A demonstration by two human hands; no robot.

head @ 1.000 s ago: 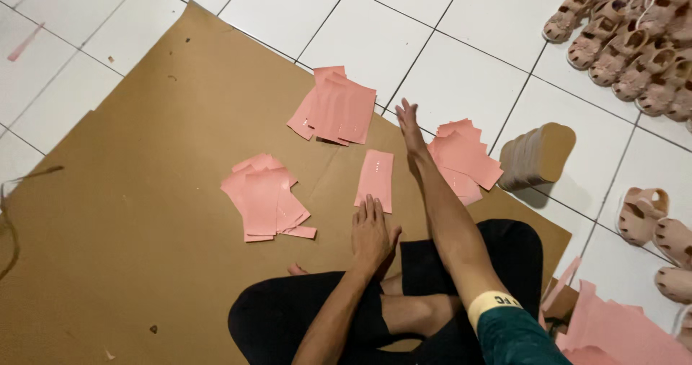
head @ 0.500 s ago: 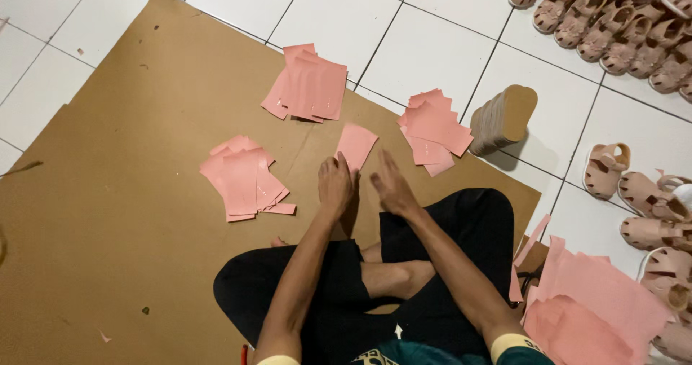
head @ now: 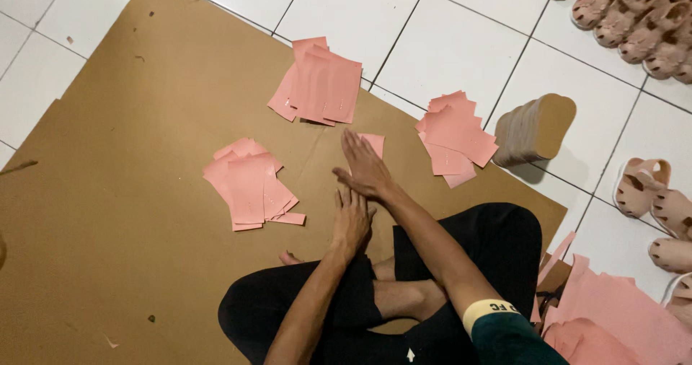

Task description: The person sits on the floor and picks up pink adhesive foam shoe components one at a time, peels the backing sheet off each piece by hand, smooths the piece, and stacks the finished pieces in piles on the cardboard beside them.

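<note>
The right hand (head: pixel 364 166) has moved forward, now flat and open on a pink piece (head: pixel 373 144) near the cardboard sheet's (head: pixel 108 192) far edge. The left hand (head: pixel 352 217) stays flat and empty behind it.

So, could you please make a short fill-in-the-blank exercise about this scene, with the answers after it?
1. The right hand rests flat on a single pink ____ lying on the brown cardboard sheet.
2. ____ piles of pink pieces surround the hands.
3. The left hand lies just ____ the right hand in the picture.
4. The stack of tan soles stands on the white ____ floor.

Answers: piece; three; below; tiled
</note>
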